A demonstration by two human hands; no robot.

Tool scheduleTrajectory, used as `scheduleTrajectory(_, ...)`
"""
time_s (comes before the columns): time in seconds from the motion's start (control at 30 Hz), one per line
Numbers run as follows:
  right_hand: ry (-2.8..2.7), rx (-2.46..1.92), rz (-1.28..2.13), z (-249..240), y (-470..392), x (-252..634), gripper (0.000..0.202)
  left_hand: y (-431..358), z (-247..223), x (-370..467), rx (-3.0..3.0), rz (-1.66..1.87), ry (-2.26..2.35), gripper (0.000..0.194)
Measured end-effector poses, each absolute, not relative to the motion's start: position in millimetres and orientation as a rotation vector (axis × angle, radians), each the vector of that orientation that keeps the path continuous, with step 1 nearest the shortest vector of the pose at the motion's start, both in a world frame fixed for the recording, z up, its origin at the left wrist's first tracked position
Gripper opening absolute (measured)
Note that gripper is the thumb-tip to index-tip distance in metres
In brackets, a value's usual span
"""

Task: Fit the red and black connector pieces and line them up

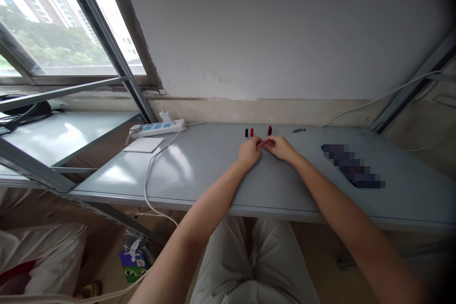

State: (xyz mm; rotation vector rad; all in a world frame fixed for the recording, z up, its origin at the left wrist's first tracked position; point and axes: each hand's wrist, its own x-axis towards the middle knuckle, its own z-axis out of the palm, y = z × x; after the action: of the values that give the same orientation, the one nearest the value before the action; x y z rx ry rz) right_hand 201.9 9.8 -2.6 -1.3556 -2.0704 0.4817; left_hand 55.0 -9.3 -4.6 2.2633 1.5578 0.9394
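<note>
My left hand (250, 151) and my right hand (280, 147) meet fingertip to fingertip over the grey table (210, 161). Both are closed in a pinch, and a small reddish bit shows between them, too small to name. Just behind my left hand stand a small black cylinder (246, 132) and a small red cylinder (251, 132). Beyond my right hand is another red piece (269, 129) touching a black one (270, 131). Farther right, several small dark metal parts (298, 130) lie in a row.
A white power strip (160, 128) with plugs and a white flat pad (144, 145) are at the table's left. A white cable (146, 175) hangs over the front edge. A dark pixelated flat object (351, 166) lies right. Another person's leg (53, 256) shows at lower left.
</note>
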Motion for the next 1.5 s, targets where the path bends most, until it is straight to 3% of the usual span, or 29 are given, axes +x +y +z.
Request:
scheduleTrajectory(0.37,-2.185,-1.323,0.370,-8,14,205,0.016,-9,-7,57,2.280,0.992,1.499,0.023)
scheduleTrajectory(0.87,-1.777,-1.898,0.274,-8,51,236,0.028,-9,-6,57,2.266,0.866,1.633,0.022)
scheduleTrajectory(1.5,-1.715,-1.940,0.217,-15,62,215,0.023,-10,-5,57,2.271,0.821,1.634,0.024)
